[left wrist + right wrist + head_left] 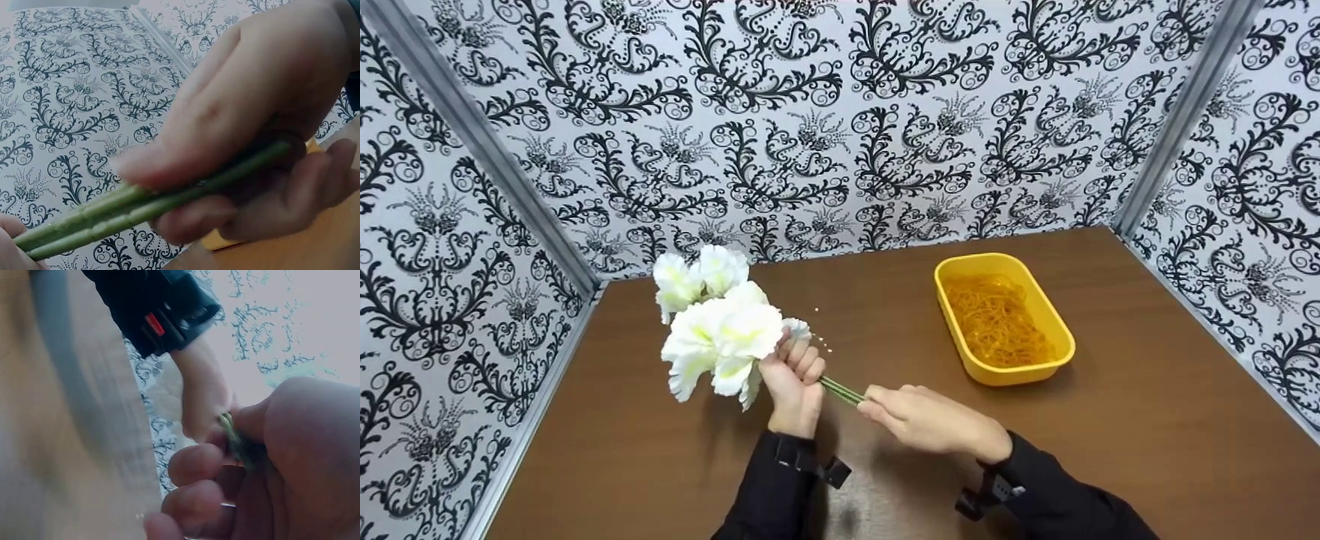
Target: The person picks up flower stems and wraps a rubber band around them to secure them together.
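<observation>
white fabric flowers [718,322] bunched above the brown table [1147,420], thin green stems [841,390] gathered but seemingly not yet bound. clutched just under the blooms by left hand [793,379], pinched at the stem ends by right hand [926,416]. near, a rounded yellow plastic tub [1061,330] heaped with thin orange rubber bands [997,322].

Only the yellow tub [1003,318] interrupts the bare brown table [1147,420].

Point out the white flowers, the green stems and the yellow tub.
white flowers [718,330], head view, on the petals of the front bloom.
green stems [842,391], head view, on the bare stretch between the two hands.
yellow tub [1061,326], head view, on its right rim.
</observation>
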Demonstrator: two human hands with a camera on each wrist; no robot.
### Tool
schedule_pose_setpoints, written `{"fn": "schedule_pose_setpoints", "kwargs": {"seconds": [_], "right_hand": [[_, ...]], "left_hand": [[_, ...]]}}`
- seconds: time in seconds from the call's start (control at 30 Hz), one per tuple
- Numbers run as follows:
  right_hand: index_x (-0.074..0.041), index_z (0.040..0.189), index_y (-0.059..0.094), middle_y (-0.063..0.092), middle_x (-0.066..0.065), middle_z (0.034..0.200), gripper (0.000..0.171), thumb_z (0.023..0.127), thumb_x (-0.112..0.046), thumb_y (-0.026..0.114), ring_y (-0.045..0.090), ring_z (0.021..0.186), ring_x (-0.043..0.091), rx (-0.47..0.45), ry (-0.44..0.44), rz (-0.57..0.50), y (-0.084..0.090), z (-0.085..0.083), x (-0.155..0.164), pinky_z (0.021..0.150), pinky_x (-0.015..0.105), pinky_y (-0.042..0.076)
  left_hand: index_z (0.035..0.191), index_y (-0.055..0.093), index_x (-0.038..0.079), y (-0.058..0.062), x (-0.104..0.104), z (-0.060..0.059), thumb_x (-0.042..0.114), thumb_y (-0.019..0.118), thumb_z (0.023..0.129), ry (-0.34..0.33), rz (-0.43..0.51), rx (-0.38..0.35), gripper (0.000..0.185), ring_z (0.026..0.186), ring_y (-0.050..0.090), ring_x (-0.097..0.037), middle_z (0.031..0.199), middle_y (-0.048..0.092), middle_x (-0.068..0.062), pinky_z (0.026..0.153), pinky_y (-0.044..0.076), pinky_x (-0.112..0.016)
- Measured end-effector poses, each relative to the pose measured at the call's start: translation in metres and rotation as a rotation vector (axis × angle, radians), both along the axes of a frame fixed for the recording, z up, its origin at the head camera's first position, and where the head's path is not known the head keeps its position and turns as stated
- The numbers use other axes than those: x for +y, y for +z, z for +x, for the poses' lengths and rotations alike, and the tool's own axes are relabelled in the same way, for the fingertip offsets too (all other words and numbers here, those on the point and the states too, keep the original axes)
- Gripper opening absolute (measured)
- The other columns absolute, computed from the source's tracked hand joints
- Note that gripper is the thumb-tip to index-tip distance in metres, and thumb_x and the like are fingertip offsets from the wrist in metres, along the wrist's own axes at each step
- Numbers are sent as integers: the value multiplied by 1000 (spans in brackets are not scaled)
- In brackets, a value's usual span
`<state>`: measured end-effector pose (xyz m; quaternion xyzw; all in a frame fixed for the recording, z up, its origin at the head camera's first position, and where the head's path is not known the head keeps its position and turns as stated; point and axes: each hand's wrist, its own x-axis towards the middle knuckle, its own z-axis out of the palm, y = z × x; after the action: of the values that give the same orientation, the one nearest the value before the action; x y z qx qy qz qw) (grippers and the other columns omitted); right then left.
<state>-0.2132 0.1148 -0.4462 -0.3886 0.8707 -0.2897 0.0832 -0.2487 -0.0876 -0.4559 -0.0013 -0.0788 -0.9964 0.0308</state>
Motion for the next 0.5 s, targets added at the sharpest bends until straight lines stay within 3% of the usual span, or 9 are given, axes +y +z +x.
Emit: {"fn": "schedule_pose_setpoints", "kwargs": {"seconds": [0.17,0.33,0.4,0.5], "right_hand": [[-23,108,57,54,-10,77,37,109,-50,31,54,63,6,14,-147,-22,14,-13,24,59,28,48],[-17,113,60,64,-3,88,27,108,-38,44,59,75,11,129,-281,-110,30,-30,66,74,38,53],[-15,112,61,65,-2,88,22,107,-33,51,59,75,13,199,-325,-120,34,-36,83,74,39,52],[-11,110,63,61,-2,82,19,105,-28,56,55,69,14,234,-387,-126,38,-43,105,68,38,49]], "left_hand": [[64,18,18,2,-1,0,18,29,105,4,22,1,42,50,5,-4,59,8,9,44,4,-17],[65,16,19,3,-3,0,17,28,103,-26,75,36,40,49,4,-3,59,7,10,44,3,-17],[65,15,19,4,-4,0,16,28,102,-31,88,44,39,49,5,-3,59,7,10,44,4,-17],[65,15,19,4,-5,0,17,29,102,-33,98,50,40,49,5,-3,59,8,10,44,4,-17]]}}
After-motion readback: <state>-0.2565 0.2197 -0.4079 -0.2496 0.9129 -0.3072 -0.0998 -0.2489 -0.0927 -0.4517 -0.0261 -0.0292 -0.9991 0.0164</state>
